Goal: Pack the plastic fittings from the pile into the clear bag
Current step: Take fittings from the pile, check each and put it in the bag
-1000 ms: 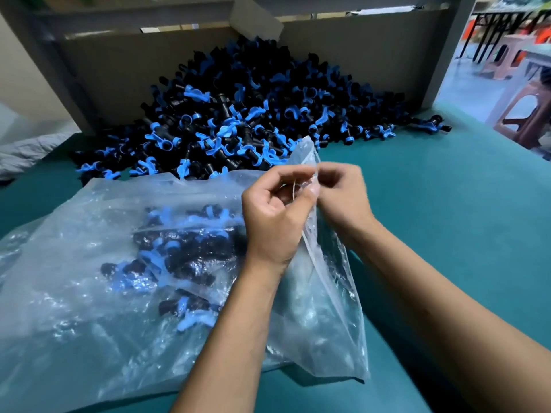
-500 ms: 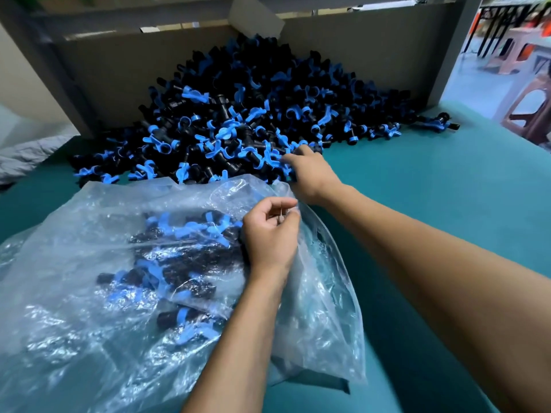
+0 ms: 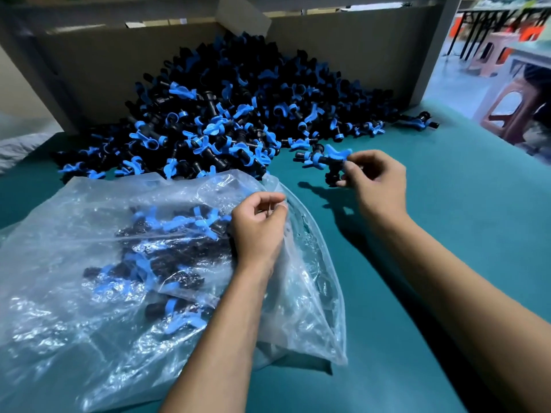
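A big pile of black and blue plastic fittings [image 3: 226,114] lies on the green table against a cardboard wall. The clear bag [image 3: 89,263] lies in front of it, with several fittings inside. My left hand [image 3: 258,228] pinches the bag's rim near its mouth. My right hand [image 3: 375,180] is to the right of the bag, above the table, and holds a black and blue fitting [image 3: 325,159] by its end, clear of the pile.
The cardboard wall [image 3: 343,46] closes off the back of the table. Green table surface [image 3: 462,234] stretches to the right and front. Plastic stools [image 3: 512,111] stand on the floor beyond the right edge. A grey cloth [image 3: 15,150] lies at far left.
My right hand let go of the bag, reached into the pile's front edge, and has come back to the right holding a fitting. My left hand lowered with the bag's rim.
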Demonstrator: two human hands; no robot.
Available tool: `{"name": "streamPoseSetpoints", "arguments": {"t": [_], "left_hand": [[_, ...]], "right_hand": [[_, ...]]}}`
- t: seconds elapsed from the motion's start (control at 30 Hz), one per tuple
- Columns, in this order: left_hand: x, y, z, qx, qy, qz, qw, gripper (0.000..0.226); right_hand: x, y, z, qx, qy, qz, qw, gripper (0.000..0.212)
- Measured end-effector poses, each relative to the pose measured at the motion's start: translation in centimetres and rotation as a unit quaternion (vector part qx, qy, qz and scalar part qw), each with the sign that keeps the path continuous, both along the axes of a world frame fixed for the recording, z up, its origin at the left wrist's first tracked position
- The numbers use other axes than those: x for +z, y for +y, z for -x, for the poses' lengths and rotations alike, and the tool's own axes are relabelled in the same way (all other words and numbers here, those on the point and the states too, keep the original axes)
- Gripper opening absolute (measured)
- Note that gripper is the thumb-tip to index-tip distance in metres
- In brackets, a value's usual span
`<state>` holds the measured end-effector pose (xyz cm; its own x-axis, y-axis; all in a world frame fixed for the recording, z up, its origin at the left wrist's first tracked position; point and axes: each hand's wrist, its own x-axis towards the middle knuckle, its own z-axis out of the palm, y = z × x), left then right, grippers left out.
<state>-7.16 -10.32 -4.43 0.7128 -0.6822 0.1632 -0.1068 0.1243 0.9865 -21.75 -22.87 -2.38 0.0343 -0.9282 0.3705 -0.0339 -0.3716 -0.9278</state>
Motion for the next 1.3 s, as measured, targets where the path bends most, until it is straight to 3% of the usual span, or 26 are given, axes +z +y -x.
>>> {"name": "streamPoseSetpoints", "arguments": {"t": [0.07,0.13,0.23,0.4,0.5,0.6,0.77,0.97,1.13,1.3], "left_hand": [[0.0,0.1,0.0,-0.010,0.004,0.003,1.000,0.012],[0.1,0.2,0.0,-0.037,0.017,0.009,0.999,0.007],[0.4,0.5,-0.1,-0.103,0.042,0.007,0.994,0.029],[0.2,0.6,0.0,-0.152,0.018,0.012,0.988,0.008],[0.0,0.5,-0.2,-0.159,0.029,0.011,0.987,0.004],[-0.2,0.3,-0.4,-0.163,0.040,0.016,0.986,0.006],[-0.2,0.2,-0.2,-0.158,0.059,0.023,0.985,0.011],[0.0,0.3,-0.7,-0.110,0.117,0.022,0.987,0.035],[-0.6,0.3,-0.6,-0.172,0.050,0.008,0.984,0.018],[-0.5,0.3,-0.7,-0.173,0.063,0.013,0.983,0.020]], "right_hand": [[0.0,1.6,0.7,0.065,-0.116,-0.076,0.988,0.007],[-0.2,2.9,1.2,0.124,-0.154,-0.125,0.972,0.008],[-0.6,3.9,1.4,0.190,-0.135,-0.145,0.961,0.009],[-1.1,4.8,1.1,0.240,-0.121,-0.163,0.949,0.014],[-1.2,4.8,1.4,0.264,-0.123,-0.164,0.942,0.005],[-1.3,4.7,1.5,0.265,-0.107,-0.158,0.945,0.017],[-1.7,4.6,1.3,0.239,-0.056,-0.120,0.962,0.015],[-1.8,3.9,1.6,0.191,-0.185,-0.179,0.947,0.010],[-2.0,4.5,1.4,0.240,-0.029,-0.097,0.965,0.013],[-1.9,4.6,1.3,0.242,-0.043,-0.092,0.965,0.013]]}}
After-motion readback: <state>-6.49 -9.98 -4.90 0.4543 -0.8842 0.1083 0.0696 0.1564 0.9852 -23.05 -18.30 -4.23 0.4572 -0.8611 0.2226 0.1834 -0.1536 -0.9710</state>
